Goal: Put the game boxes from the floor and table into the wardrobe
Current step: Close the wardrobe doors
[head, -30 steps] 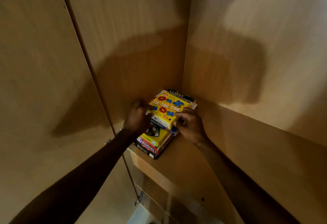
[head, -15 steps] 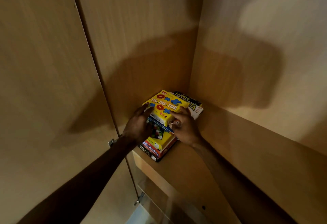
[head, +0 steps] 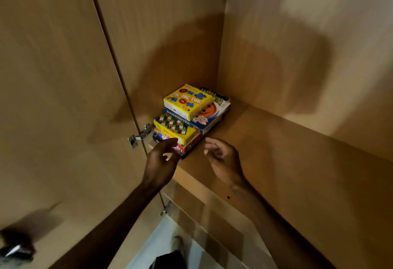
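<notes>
A stack of game boxes sits in the back left corner of the wardrobe shelf (head: 265, 141). On top lies the yellow Tic Tac Toe box (head: 189, 100), over a blue Brainvita box (head: 204, 120), a yellow box with a checkered picture (head: 174, 126) and a red box (head: 191, 144) at the bottom. A black-edged Ludo box (head: 221, 98) shows behind. My left hand (head: 161, 162) hovers just in front of the stack's near corner, fingers loosely curled, holding nothing. My right hand (head: 223, 158) hangs relaxed above the shelf to the right of the stack.
The open wardrobe door (head: 53, 98) stands to the left, with metal hinges (head: 140, 136) beside the stack. A dark door handle (head: 17, 247) is at the lower left. Bare shelf stretches to the right. Below the shelf, a pale floor with a dark object (head: 170, 260) shows.
Both hands let go of the Tic Tac Toe box and drew back toward me. The box now rests on top of the stack.
</notes>
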